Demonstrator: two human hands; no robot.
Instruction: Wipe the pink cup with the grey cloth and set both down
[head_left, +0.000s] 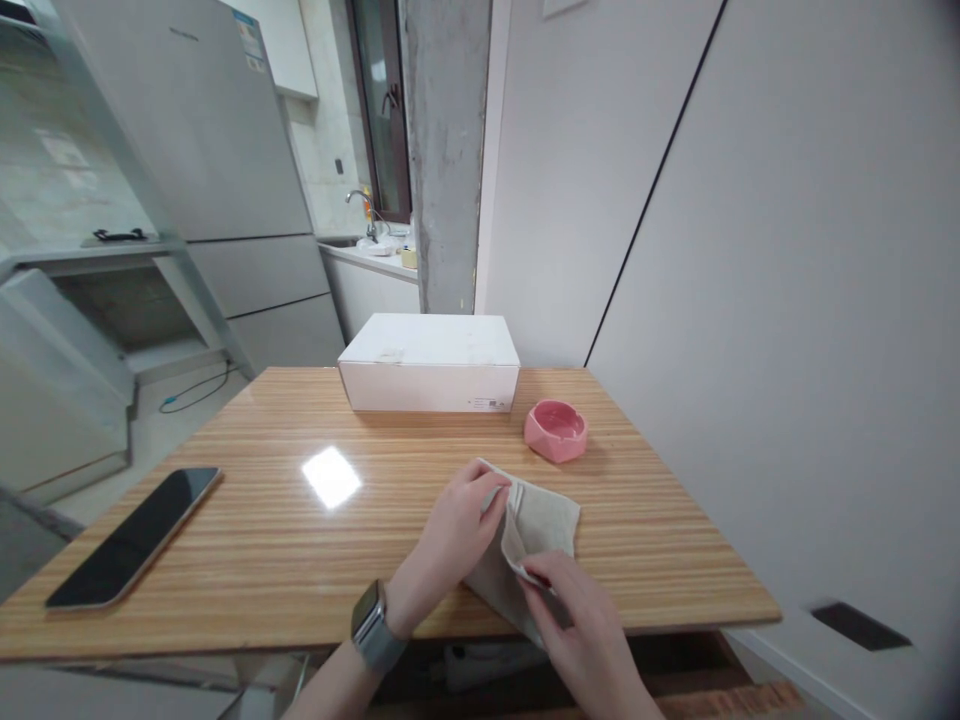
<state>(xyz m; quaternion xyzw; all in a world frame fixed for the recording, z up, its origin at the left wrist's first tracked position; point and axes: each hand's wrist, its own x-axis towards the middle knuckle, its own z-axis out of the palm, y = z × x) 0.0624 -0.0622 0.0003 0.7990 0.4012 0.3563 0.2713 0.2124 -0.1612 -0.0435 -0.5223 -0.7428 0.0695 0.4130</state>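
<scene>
A beige piece of cloth (546,515), with a stitched hem and a fold gaping in its middle, lies at the table's front edge and partly hangs over it. Whether it is a flat cloth or a pouch I cannot tell. My left hand (469,512) pinches its upper left part near the hem. Closer to me, my right hand (574,610) grips the edge of the fold between thumb and fingers. A watch (373,625) is on my left wrist. Just beyond the cloth stands a pink faceted ashtray (556,431).
A white box (431,363) sits at the back of the wood-grain table (262,560). On the left lies a dark phone (135,540). A pale wall (787,300) runs along the right side. Behind are a fridge (247,160) and a sink counter (375,285).
</scene>
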